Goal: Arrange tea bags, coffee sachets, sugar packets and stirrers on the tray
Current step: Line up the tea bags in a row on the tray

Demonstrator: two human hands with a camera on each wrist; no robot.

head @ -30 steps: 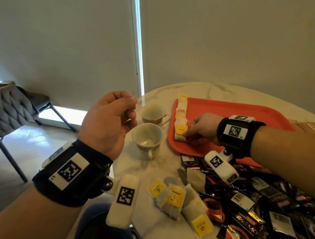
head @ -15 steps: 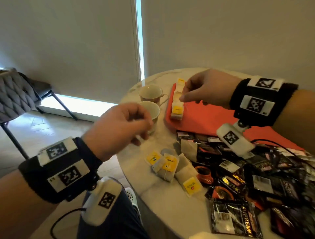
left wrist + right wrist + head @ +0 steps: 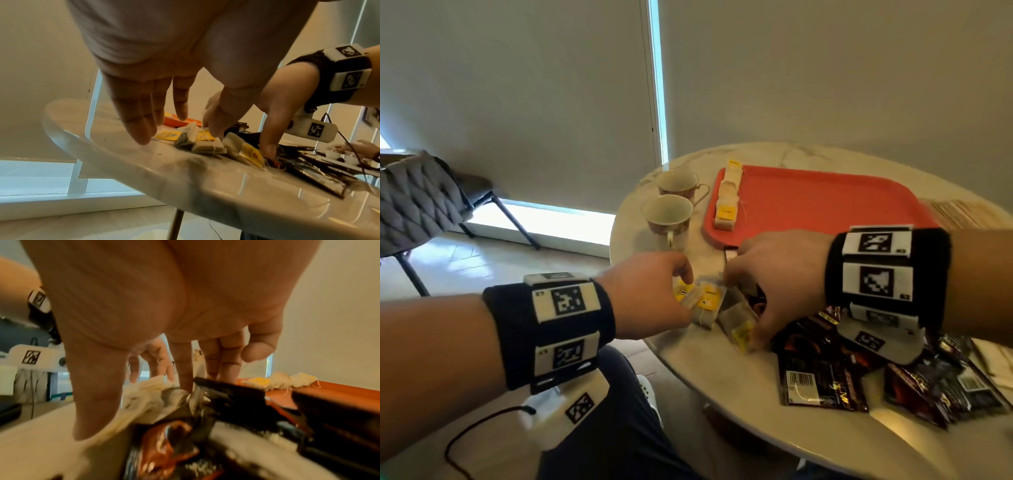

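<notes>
Loose tea bags (image 3: 707, 301) with yellow tags lie on the marble table (image 3: 722, 380) in front of the red tray (image 3: 825, 205). A row of tea bags (image 3: 729, 197) lines the tray's left edge. My left hand (image 3: 686, 284) hovers over the loose bags with straight fingers (image 3: 139, 129), the thumb tip just above them. My right hand (image 3: 743, 308) reaches down beside it, thumb (image 3: 269, 146) planted next to one tea bag (image 3: 246, 151) and fingers (image 3: 185, 382) on the far side, touching bags and a black coffee sachet (image 3: 236, 395). Neither hand holds anything.
Black coffee sachets (image 3: 822, 383) are heaped at the near right of the table. Two empty cups (image 3: 667, 212) stand left of the tray. Pale wooden sticks (image 3: 959, 212) lie past the tray's right edge. A grey chair (image 3: 414, 198) stands to the left, off the table.
My right hand has left the tray's row of tea bags and come down onto the loose pile. My left hand has dropped from mid-air to the same pile and uncurled its fingers.
</notes>
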